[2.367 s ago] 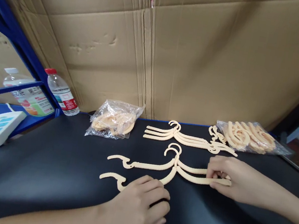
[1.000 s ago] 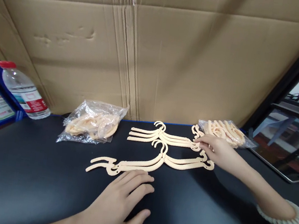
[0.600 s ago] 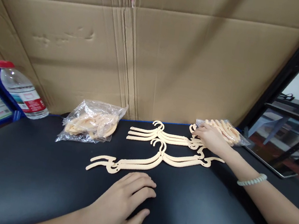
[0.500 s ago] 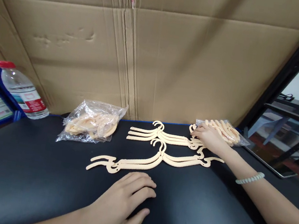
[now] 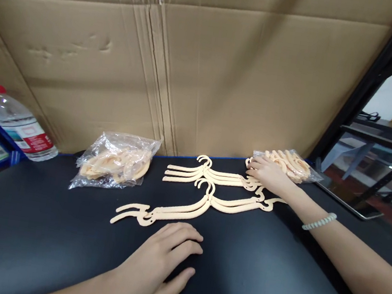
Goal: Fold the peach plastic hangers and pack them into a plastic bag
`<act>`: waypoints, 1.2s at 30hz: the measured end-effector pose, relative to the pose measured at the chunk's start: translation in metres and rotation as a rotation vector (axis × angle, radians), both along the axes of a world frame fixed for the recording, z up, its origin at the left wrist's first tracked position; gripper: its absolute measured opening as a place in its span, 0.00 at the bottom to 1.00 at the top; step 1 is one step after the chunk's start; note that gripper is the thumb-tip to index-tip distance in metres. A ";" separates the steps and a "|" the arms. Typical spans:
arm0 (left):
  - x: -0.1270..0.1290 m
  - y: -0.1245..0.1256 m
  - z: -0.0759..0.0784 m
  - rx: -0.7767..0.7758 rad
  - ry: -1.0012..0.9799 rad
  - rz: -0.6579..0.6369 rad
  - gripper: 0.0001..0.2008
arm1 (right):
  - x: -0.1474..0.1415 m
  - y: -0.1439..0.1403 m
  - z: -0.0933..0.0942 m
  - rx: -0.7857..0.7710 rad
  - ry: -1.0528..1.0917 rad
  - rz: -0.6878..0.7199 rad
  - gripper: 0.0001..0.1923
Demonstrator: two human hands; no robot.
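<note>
Two cream hangers (image 5: 186,215) are laid across the middle of the bench (image 5: 38,236), with further hangers (image 5: 226,178) ranged behind, toward the rear edge. The left hand (image 5: 156,264) is held nearer the front edge, fingers loosely spread, just beside the front pair. The right hand (image 5: 269,172) is curled near the rear-right clear bag (image 5: 294,166); whether anything is pinched cannot be told.

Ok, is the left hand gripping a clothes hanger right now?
No, the left hand lies open on the near side of the front clothes hangers, with nothing between thumb and fingers.
</note>
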State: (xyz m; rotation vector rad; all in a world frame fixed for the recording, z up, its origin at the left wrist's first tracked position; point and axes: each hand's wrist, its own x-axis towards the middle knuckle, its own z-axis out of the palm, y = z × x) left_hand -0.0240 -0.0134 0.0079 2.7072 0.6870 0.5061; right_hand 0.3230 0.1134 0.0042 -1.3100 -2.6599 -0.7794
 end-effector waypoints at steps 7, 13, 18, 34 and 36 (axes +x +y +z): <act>-0.001 -0.001 0.002 -0.095 -0.110 0.016 0.14 | -0.003 -0.011 0.005 0.153 0.620 0.034 0.13; -0.001 0.002 0.001 -0.390 -0.314 0.184 0.10 | -0.053 -0.047 0.010 -0.023 1.294 0.039 0.07; 0.004 0.009 -0.006 -0.864 -0.568 0.223 0.17 | -0.100 -0.083 0.011 -0.342 1.436 0.228 0.04; 0.009 0.007 -0.005 -1.089 -0.837 0.422 0.13 | -0.118 -0.096 0.003 -0.349 0.881 0.655 0.07; 0.008 0.008 -0.005 -1.099 -0.865 0.448 0.13 | -0.102 -0.085 0.004 -0.258 0.863 0.567 0.06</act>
